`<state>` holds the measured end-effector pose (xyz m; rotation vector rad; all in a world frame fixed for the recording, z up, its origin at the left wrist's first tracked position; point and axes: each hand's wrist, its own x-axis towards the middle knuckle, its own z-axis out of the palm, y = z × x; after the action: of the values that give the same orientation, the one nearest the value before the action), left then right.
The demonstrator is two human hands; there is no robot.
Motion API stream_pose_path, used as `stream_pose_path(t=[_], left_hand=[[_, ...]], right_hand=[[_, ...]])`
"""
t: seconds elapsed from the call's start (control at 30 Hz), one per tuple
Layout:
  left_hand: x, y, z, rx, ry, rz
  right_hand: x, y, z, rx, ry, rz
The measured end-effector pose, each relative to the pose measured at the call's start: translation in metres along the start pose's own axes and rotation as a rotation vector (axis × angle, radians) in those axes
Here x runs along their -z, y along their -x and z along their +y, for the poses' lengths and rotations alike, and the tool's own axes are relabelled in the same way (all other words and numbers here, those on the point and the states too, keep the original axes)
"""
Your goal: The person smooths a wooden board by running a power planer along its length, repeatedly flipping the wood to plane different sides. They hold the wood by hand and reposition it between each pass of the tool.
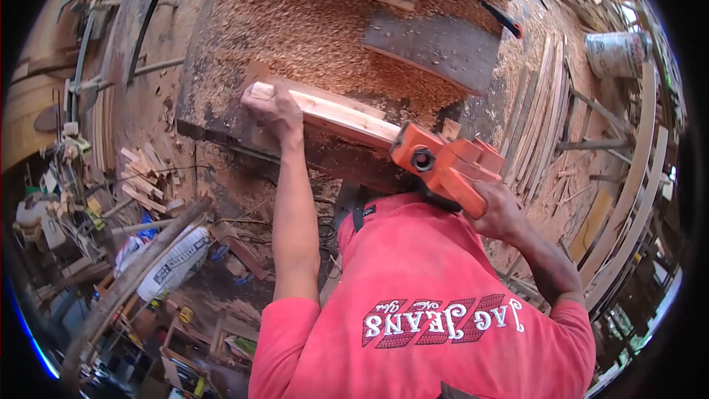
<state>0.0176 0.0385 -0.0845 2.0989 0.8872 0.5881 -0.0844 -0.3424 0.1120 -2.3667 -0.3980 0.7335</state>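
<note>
My left hand (277, 112) is closed around the far-left end of a pale wooden bar (343, 114), which lies at a slant across the shavings-covered bench. My right hand (493, 209) grips the rear handle of an orange electric planer (447, 162). The planer sits at the bar's right end, its front part over the wood; whether its base touches the surface is hidden. Another thin wooden strip (365, 108) shows just behind the bar. Part of the right hand's fingers is hidden behind the handle.
Wood shavings (288, 26) cover the bench. A grey board (436, 52) lies on them, near an orange-and-black tool (504, 20). Long wooden strips (538, 118) rest to the right, by a white bucket (619, 55). Wood offcuts (144, 177) and a white sack (176, 262) lie at left.
</note>
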Motion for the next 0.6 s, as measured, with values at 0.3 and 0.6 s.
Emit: stream_pose_path(t=[0.3,0.6], left_hand=[[0.039,-0.011,0.022,0.059,-0.215,-0.34],[0.157,-0.05,-0.057,0.475,0.655,-0.177]], right_hand=[[-0.045,-0.08,-0.08,0.136,0.026,0.067],[-0.071,-0.18,-0.158,0.174,-0.025,0.125]])
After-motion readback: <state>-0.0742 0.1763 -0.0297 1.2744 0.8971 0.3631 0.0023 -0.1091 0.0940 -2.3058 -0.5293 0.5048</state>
